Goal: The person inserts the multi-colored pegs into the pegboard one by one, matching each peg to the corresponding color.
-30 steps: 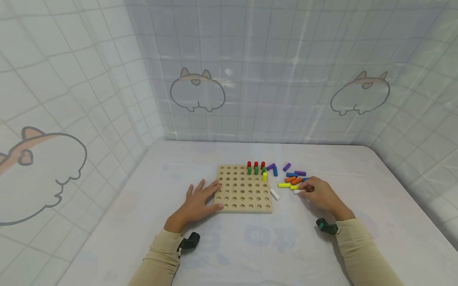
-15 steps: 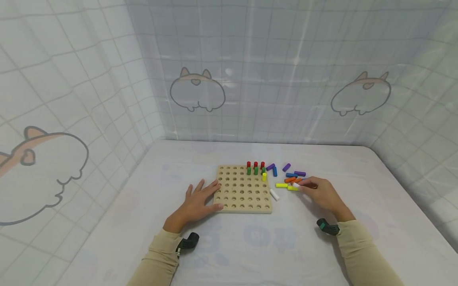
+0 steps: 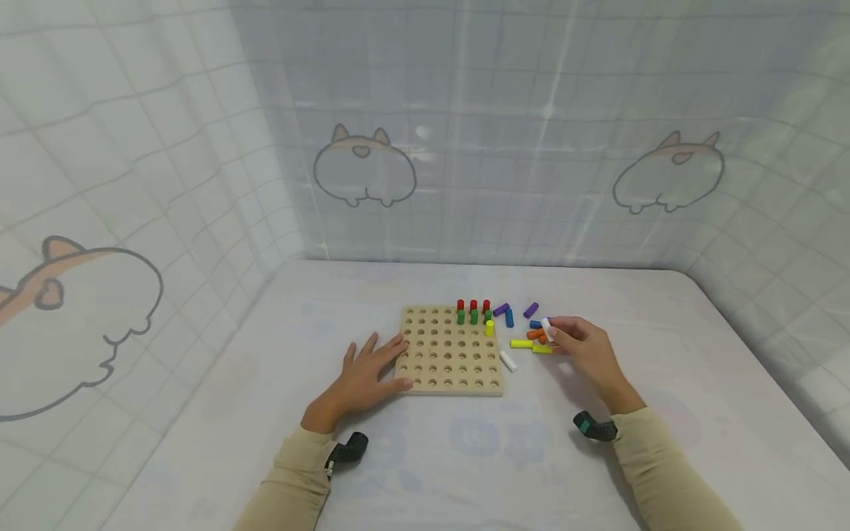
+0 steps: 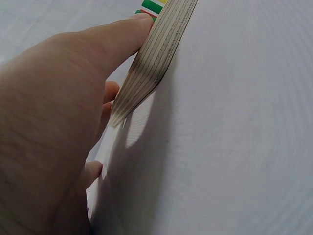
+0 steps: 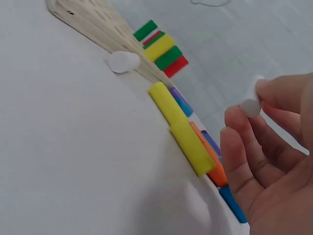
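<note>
A wooden pegboard (image 3: 448, 361) with rows of holes lies flat on the table. Red pegs (image 3: 474, 304), green pegs (image 3: 474, 318) and one yellow peg (image 3: 489, 329) stand upright in its far right corner. Against the board's left side rests my left hand (image 3: 361, 380), fingers spread, thumb on the near left corner; in the left wrist view the thumb touches the board's edge (image 4: 156, 54). My right hand (image 3: 587, 354) pinches a white peg (image 5: 251, 106) between thumb and fingers, raised above the loose pegs right of the board.
Another white peg (image 3: 508, 361) lies at the board's right edge. Loose yellow pegs (image 3: 521, 344), orange pegs (image 3: 535, 335), blue pegs (image 3: 509, 318) and purple pegs (image 3: 531, 310) are scattered beyond it. A patterned curtain (image 3: 491, 184) stands behind the table.
My right hand has picked the white peg up from the table, lifted it and shifted slightly left. One yellow peg was nudged a little left. The left hand stays on the board.
</note>
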### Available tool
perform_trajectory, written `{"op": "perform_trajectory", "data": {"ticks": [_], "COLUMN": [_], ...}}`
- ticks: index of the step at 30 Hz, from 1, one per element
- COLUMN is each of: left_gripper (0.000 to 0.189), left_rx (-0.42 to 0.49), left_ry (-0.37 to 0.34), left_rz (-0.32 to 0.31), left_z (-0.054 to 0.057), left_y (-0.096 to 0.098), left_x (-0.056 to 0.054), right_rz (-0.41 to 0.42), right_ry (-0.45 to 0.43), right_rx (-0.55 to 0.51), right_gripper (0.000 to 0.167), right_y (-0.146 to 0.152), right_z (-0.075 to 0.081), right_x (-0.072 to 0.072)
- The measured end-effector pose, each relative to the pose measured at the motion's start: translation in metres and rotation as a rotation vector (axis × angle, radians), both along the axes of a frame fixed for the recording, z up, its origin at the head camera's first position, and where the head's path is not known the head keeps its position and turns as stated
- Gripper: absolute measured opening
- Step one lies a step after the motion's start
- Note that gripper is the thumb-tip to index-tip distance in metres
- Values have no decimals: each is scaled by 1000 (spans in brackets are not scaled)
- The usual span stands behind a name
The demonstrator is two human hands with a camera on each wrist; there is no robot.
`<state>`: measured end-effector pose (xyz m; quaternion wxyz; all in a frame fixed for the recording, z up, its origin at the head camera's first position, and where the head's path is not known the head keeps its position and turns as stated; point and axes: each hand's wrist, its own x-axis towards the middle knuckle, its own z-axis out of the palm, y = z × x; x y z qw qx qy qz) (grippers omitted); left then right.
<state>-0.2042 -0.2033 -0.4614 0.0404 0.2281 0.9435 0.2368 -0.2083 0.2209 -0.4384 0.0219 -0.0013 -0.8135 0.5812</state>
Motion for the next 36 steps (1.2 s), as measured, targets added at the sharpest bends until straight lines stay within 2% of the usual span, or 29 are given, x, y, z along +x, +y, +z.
{"op": "perform_trajectory", "data": {"ticks": [3, 11, 19, 30, 33, 36], "left_gripper": [82, 79, 81, 80, 81, 81], "left_rx": [5, 22, 31, 13, 14, 11], "left_ry": [-12, 14, -1, 0, 2, 2], "left_rz": [5, 8, 6, 19, 17, 15], "left_z": [1, 5, -2, -4, -5, -5], "left_y": [0, -1, -1, 0, -1, -1], "left_x": [2, 3, 2, 1, 1, 0], "right_rz": [3, 26, 69, 145, 140, 124], "right_ry": [-5, 13, 13, 58, 60, 52], "right_rx": [-20, -36, -80, -189, -218, -204], "right_gripper": [48, 51, 44, 43, 41, 39], "right_y": [-7, -21, -30, -55, -61, -63], "right_z": [2, 5, 3, -4, -6, -6], "right_x": [1, 1, -2, -17, -20, -22]}}
